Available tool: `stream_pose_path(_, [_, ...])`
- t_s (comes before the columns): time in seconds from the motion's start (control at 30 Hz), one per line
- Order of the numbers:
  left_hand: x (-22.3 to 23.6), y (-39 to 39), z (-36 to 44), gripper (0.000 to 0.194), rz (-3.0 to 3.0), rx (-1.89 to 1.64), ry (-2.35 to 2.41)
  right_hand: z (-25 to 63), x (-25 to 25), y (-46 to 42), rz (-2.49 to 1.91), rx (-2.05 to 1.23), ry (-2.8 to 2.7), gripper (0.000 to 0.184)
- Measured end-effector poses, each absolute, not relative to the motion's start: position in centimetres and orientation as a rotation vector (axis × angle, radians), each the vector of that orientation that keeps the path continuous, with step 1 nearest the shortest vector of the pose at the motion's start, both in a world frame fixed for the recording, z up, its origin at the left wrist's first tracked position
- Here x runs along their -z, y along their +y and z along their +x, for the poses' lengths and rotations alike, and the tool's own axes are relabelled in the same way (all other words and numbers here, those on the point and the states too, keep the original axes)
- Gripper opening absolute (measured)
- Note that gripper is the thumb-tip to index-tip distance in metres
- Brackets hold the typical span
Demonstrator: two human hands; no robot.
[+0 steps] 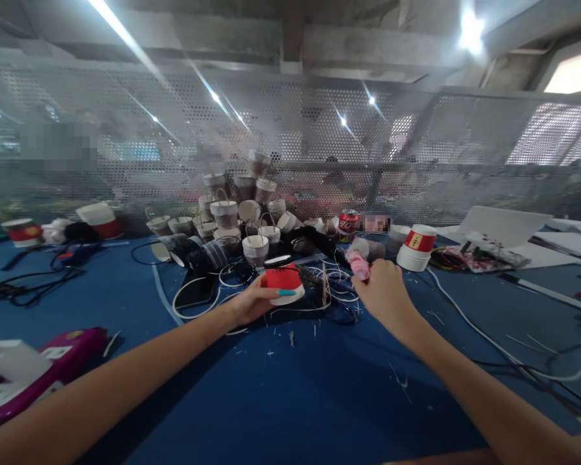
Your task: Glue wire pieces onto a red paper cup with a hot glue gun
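Note:
Near the middle of the table, my left hand (252, 300) is closed around a red and white paper cup (285, 279). Its thumb, with a turquoise nail, lies across the cup's side. To the right, my right hand (385, 287) is curled closed, back upward, at a soft-looking pink object (359, 263) whose kind I cannot make out. Its fingertips are mostly hidden behind the hand. White cord (341, 284) lies in loops between the two hands. A stack of red and white paper cups (416, 248) stands just beyond the right hand.
Several grey cups with wire handles (224, 214) are piled at the back centre. A red soda can (348, 224) stands right of them. A purple device (68, 352) lies at left, a phone (193, 292) near the pile. Cables trail at right; a perforated metal screen (310, 139) rises behind.

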State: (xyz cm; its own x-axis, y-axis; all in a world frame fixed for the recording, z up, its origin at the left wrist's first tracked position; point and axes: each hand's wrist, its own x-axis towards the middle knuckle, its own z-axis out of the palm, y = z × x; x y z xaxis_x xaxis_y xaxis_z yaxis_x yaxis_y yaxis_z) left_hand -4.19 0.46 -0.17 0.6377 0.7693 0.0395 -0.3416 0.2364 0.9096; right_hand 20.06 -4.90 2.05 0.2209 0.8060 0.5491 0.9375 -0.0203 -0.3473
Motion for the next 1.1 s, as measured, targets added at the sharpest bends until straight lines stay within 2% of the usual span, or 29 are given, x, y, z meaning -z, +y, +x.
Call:
stream_pose_path(0.03, [0.2,0.5,-4.2,0.052,1.074,-0.807,0.47,20.0,-2.2,-5.1,-1.687,0.149,-1.649,0.007])
stream_pose_path(0.13, [0.3,0.6,-4.2,0.052,1.073,-0.813,0.445,19.4,-2.3,-5.9,-1.295,-0.185,-1.658,0.014])
stream_pose_path(0.3, [0.9,0.8,-4.3,0.053,1.098,-0.781,0.43,18.0,-1.8,-7.3,-1.022,-0.587,-1.7,0.014])
stream_pose_path(0.67, [0.9,0.6,-4.0,0.047,1.143,-0.771,0.428,17.6,-1.8,-7.2,-1.01,-0.5,-1.79,0.022])
stream_pose_path(1.0, [1.1,0.4,-3.8,0.036,1.189,-0.76,0.442,17.2,-2.2,-7.6,-1.047,-0.426,-1.916,0.021])
stream_pose_path(1.1, [1.1,0.4,-3.7,0.038,1.184,-0.765,0.462,17.1,-2.2,-7.7,-1.051,-0.425,-1.923,0.02])
